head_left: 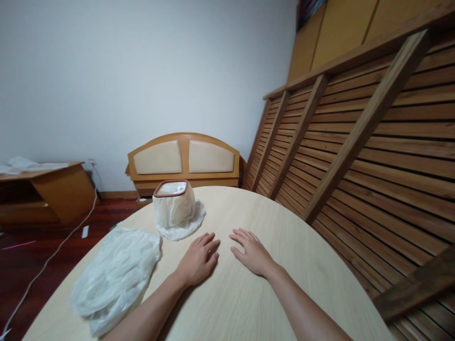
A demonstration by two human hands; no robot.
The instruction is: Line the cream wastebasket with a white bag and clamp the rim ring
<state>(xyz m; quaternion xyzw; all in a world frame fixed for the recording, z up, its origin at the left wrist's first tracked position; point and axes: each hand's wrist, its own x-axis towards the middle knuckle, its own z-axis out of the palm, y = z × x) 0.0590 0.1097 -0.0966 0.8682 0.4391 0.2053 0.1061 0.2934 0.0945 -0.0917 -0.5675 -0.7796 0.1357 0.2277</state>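
Observation:
My left hand [199,258] rests on the round pale wooden table [249,303], fingers apart and holding nothing. Across from it my right hand [250,251] lies palm down on the same tabletop, its fingers stretched out and nothing in them. Just beyond my left hand stands a bin [171,189] with a brown rim, a translucent white plastic bag draped over its sides and spreading onto the table. A crumpled white plastic bag [119,272] lies flat to the left, beside my left forearm, which hides part of its edge.
A slatted wooden frame [348,142] leans along the right side, close to the table. Behind the table is a headboard [183,158] with cream panels. At left stand a low wooden desk [67,194] and a white cable [53,258] on the dark red floor.

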